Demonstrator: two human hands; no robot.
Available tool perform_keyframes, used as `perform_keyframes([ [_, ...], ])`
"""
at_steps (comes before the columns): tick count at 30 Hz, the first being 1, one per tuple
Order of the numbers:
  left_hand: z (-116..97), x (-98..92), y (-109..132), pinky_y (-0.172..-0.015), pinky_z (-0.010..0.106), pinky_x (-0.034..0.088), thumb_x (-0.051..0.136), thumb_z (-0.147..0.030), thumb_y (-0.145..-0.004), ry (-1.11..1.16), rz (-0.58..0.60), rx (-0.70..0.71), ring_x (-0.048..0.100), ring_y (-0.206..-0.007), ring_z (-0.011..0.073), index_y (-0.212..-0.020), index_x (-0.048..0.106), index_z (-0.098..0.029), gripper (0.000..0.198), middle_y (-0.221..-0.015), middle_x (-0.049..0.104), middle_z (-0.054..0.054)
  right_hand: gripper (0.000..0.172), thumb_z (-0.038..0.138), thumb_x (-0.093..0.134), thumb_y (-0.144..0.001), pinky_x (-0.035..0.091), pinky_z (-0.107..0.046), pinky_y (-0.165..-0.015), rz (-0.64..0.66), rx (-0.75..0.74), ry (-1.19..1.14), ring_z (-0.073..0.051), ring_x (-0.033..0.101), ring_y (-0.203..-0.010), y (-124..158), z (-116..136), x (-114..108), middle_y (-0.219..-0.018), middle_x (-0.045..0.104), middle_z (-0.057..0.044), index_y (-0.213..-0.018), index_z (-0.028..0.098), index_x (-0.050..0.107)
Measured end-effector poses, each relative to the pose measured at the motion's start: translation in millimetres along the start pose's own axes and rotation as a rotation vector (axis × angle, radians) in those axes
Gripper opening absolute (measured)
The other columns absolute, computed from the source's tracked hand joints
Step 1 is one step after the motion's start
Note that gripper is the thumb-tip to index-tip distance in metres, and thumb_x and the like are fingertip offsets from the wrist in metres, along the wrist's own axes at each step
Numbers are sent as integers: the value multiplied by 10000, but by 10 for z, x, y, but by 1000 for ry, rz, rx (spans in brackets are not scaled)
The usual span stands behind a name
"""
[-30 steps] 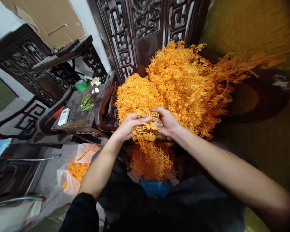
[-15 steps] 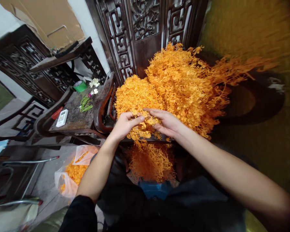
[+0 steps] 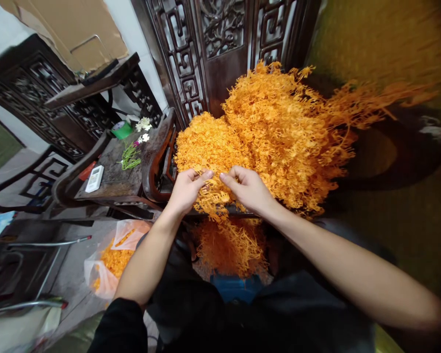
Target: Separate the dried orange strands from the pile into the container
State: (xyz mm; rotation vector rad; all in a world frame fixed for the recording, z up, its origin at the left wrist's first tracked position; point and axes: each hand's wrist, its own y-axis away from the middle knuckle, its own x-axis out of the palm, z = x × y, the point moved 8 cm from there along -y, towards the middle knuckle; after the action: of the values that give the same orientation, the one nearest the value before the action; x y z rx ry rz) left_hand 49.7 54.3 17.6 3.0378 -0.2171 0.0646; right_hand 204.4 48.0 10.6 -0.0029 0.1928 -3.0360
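Observation:
My left hand point(image 3: 186, 190) is closed, thumb against curled fingers, on an orange plastic flower strand point(image 3: 215, 198) that hangs down in a tangle. Facing it, my right hand point(image 3: 250, 190) pinches thumb to fingers at the other side of the same strand; what exactly sits between its fingertips is too small to see. Just beyond both hands lies a heap of small orange plastic flower pieces point(image 3: 211, 139). To its right rises a larger bushy pile of orange plastic flower sprays point(image 3: 279, 122). More orange strands point(image 3: 231, 247) hang below my hands, between my knees.
A blue container point(image 3: 237, 288) stands under the strands. On the left, a dark wooden side table point(image 3: 115, 181) bears a white device point(image 3: 94, 179), green tape point(image 3: 121, 129) and green stems point(image 3: 130, 158). A translucent bag point(image 3: 106, 282) of orange pieces lies on the floor.
My right hand's fingers, stretched out before, have curled into a pinch close to my left thumb. My left hand stays nearly in place on the orange strand.

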Motion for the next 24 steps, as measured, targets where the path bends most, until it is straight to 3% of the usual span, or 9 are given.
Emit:
perform_keyframes([
  [4, 13, -21, -31, -541, 221, 370, 918, -461, -660, 24, -108, 10, 478, -550, 72, -747, 678, -137, 412, -647, 601, -23, 427, 473, 676, -948, 280, -279, -533, -223, -139, 96, -127, 368, -589, -133, 71, -297, -604, 426, 20, -661, 222, 483],
  [7, -147, -196, -1, -528, 224, 345, 871, -436, -702, 67, -258, 145, 449, -534, 73, -765, 676, -159, 345, -627, 582, -39, 408, 531, 599, -986, 261, -268, -489, -335, -142, -20, -124, 391, -558, -243, 80, -595, -639, 498, 3, -737, 239, 458],
  [9, -234, -260, 41, -541, 231, 350, 860, -449, -723, 35, -282, 208, 454, -544, 80, -777, 682, -168, 337, -628, 582, -42, 380, 556, 580, -989, 245, -257, -459, -332, -125, -110, -108, 418, -524, -270, 112, -698, -705, 581, -7, -809, 246, 453],
  [12, -194, -134, 73, -568, 248, 369, 856, -490, -757, -97, -125, 168, 484, -580, 97, -809, 709, -161, 364, -663, 603, -24, 267, 485, 654, -953, 267, -256, -459, -53, -90, -137, -91, 477, -519, -236, 197, -465, -810, 650, -9, -984, 241, 550],
  [15, -112, -11, 109, -582, 255, 360, 830, -510, -797, -173, -48, 140, 465, -590, 98, -781, 689, -159, 379, -667, 579, -23, 285, 491, 600, -979, 278, -263, -484, 140, -64, -146, -99, 429, -516, -110, 245, -171, -682, 550, 34, -1091, 232, 641],
  [17, -104, 40, 119, -586, 255, 353, 820, -517, -808, -206, -44, 154, 444, -593, 96, -754, 667, -160, 392, -659, 558, -28, 333, 536, 586, -980, 297, -269, -514, 141, -68, -77, -114, 417, -550, -55, 255, -85, -642, 509, 33, -990, 222, 693],
  [20, -147, 124, 118, -608, 249, 368, 829, -489, -802, -225, -17, 198, 445, -619, 97, -717, 636, -160, 390, -664, 550, -32, 335, 530, 700, -912, 348, -284, -587, 126, -115, 90, -133, 478, -637, -20, 267, -19, -710, 608, -1, -838, 203, 698],
  [24, -160, 206, 134, -607, 239, 395, 860, -427, -758, -55, 58, 123, 471, -602, 93, -694, 600, -166, 374, -649, 549, -39, 281, 454, 728, -908, 320, -291, -587, -11, -147, 182, -130, 444, -608, -97, 245, -193, -666, 587, 9, -796, 205, 658],
])
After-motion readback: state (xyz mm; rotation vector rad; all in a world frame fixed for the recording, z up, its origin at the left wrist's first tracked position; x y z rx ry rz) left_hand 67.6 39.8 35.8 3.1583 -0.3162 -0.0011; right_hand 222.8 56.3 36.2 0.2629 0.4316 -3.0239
